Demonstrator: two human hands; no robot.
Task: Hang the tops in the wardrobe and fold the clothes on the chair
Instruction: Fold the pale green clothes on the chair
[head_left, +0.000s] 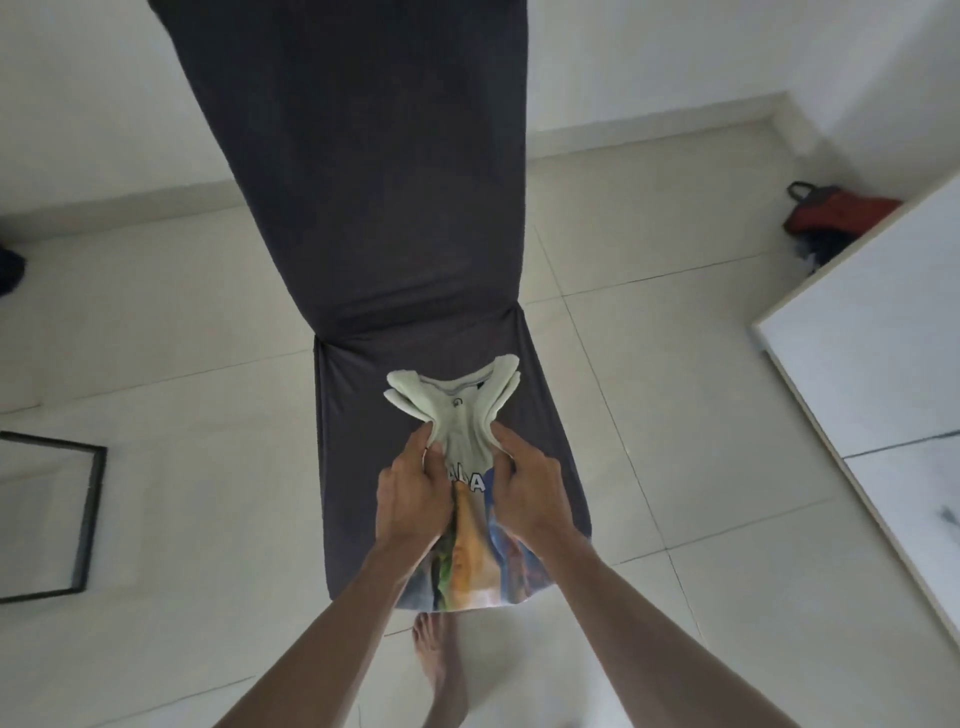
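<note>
The shirt (470, 467) lies on the chair (363, 374) seat, its bottom hanging over the front. The left hand (410, 499) and right hand (530, 493) pinch its sides together. It might slide off, because the cloth looks slippery.

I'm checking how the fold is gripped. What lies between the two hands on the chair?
In the head view, a bunched strip of the printed T-shirt lies between the left hand and right hand, on the chair.
</note>
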